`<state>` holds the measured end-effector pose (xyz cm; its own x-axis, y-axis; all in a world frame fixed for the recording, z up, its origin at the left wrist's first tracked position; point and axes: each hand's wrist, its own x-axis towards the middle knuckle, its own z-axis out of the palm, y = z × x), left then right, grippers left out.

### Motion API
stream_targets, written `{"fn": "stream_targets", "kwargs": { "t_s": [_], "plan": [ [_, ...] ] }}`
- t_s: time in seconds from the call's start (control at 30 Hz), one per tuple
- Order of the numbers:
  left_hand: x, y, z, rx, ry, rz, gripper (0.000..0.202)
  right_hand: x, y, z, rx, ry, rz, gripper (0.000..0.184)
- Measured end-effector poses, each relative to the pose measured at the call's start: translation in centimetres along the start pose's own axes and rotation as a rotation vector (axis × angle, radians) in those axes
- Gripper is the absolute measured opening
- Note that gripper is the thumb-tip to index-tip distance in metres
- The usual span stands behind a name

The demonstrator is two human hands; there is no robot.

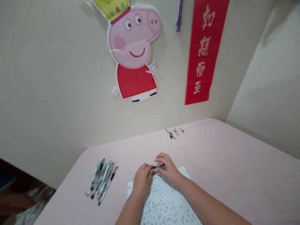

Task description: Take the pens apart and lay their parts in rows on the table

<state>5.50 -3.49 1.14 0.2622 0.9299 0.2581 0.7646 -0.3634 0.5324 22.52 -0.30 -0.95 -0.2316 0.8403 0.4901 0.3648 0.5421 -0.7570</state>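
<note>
My left hand (pixel 142 178) and my right hand (pixel 167 168) meet near the middle of the table. Between them is a small pen (pixel 160 164) with black and clear parts, lying crosswise. The left fingers pinch its black left end, while the right thumb and fingers curl round its other end. Fingers partly cover it, so its full length is hidden. Below my hands and between my forearms lies a white sheet-like thing (pixel 166 200) with small grey marks. Several pens (pixel 103 179) lie in a loose bunch to the left of my left hand.
Small black and clear pen parts (pixel 171 134) lie at the table's back edge. The pink-covered table (pixel 234 168) meets a wall bearing a pig cutout (pixel 136 79) and a red banner (pixel 203 53). Blurred items (pixel 35 206) show beyond the left edge.
</note>
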Motion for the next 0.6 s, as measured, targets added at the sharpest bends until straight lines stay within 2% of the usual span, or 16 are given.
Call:
{"fn": "stream_targets", "kwargs": {
  "t_s": [0.07,0.13,0.23,0.33,0.5,0.6],
  "plan": [
    [0.01,0.06,-0.05,-0.004,-0.005,0.000,0.029,-0.05,0.18,0.07,-0.026,0.004,-0.008,0.024],
    [0.03,0.14,-0.08,-0.008,-0.010,0.007,0.029,-0.11,0.33,0.16,-0.057,-0.002,0.002,0.005],
    [0.04,0.20,-0.07,-0.004,-0.015,0.010,0.031,-0.17,0.40,0.20,-0.073,-0.023,0.008,0.016],
    [0.03,0.16,-0.04,0.005,-0.021,0.006,0.031,-0.16,0.30,0.13,-0.042,-0.012,-0.009,0.011],
    [0.01,0.01,-0.02,0.020,-0.015,0.000,0.030,-0.01,0.11,-0.03,-0.007,-0.007,0.017,0.018],
    [0.01,-0.01,-0.03,0.026,-0.016,0.004,0.030,0.01,0.12,-0.02,-0.021,-0.001,0.012,0.016]
  ]
}}
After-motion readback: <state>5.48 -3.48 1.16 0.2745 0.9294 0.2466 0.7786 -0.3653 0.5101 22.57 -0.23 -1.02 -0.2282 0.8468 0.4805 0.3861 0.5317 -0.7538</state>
